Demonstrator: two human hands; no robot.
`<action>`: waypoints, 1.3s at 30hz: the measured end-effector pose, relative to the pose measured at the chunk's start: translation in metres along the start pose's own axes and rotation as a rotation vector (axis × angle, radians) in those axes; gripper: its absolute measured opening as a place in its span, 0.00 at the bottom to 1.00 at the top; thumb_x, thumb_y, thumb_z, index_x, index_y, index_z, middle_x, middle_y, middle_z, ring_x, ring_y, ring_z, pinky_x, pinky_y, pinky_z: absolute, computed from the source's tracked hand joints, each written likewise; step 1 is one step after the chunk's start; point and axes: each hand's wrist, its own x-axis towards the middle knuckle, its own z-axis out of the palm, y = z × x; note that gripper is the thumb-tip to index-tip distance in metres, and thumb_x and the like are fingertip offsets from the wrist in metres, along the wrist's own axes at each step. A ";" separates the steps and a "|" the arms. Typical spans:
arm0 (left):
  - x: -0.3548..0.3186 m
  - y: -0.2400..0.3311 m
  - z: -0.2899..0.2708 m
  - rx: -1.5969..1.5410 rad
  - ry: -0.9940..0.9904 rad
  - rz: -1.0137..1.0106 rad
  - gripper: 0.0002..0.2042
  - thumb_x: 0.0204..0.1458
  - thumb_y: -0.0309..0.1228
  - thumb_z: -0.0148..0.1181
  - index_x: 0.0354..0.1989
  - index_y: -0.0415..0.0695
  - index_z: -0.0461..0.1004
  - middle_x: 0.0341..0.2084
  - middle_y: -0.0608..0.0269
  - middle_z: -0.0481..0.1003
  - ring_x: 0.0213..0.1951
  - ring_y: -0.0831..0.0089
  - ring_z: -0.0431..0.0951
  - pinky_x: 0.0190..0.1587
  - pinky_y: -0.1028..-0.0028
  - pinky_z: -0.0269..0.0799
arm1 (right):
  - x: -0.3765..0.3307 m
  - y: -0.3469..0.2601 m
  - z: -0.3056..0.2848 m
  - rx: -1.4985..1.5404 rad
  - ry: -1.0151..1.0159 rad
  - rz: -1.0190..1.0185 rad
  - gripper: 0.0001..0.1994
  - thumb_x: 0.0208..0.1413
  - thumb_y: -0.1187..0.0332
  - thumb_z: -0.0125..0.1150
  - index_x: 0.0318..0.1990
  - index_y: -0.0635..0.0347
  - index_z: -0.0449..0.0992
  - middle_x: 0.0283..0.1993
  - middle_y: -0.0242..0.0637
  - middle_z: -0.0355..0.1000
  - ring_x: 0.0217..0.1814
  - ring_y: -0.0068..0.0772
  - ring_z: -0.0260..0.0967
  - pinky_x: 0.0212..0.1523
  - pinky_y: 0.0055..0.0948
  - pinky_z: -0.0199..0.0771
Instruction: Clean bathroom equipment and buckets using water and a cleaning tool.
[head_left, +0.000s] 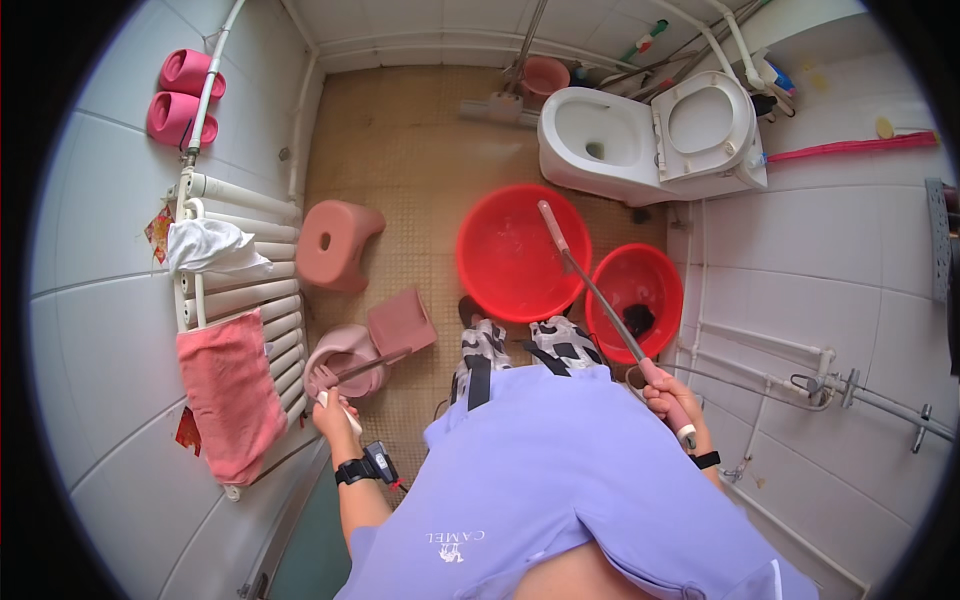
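My left hand (335,410) is closed around the pale end of a handle at the lower left. A thin metal pole (375,366) runs from there toward a flat pink square pan (403,320), which looks like a long-handled dustpan. My right hand (675,400) grips a long metal pole with a pink handle (655,376). Its narrow pink far end (552,226) lies over the large red basin (510,270); whether it is a broom I cannot tell. Right of that basin stands a smaller red basin (655,285) with something dark inside, partly under the pole.
A pink stool (335,245) and a round pink plastic seat (340,350) stand by the white radiator (285,290), which holds a pink towel (232,395). The toilet (590,135), lid raised, is at the far right. Pipes (770,345) line the right wall.
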 end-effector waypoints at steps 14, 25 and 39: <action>-0.024 -0.046 0.014 0.080 0.132 0.001 0.09 0.48 0.28 0.52 0.34 0.36 0.69 0.11 0.61 0.66 0.09 0.72 0.66 0.12 0.71 0.63 | 0.021 -0.007 0.060 -0.053 -0.091 -0.007 0.22 0.55 0.72 0.49 0.59 0.54 0.59 0.24 0.31 0.63 0.15 0.17 0.58 0.15 0.17 0.58; -0.027 -0.078 0.005 0.137 0.168 0.052 0.11 0.50 0.29 0.53 0.37 0.35 0.69 0.12 0.59 0.67 0.09 0.70 0.66 0.13 0.70 0.64 | 0.035 -0.017 0.100 -0.157 -0.202 -0.010 0.22 0.55 0.72 0.50 0.58 0.56 0.58 0.24 0.31 0.63 0.15 0.17 0.59 0.15 0.16 0.60; -0.037 -0.065 0.024 0.142 0.173 0.083 0.13 0.48 0.32 0.55 0.35 0.33 0.70 0.16 0.55 0.71 0.11 0.66 0.71 0.15 0.67 0.66 | 0.079 -0.041 0.120 -0.155 -0.338 0.000 0.23 0.55 0.72 0.51 0.59 0.52 0.57 0.25 0.32 0.64 0.15 0.18 0.59 0.15 0.18 0.58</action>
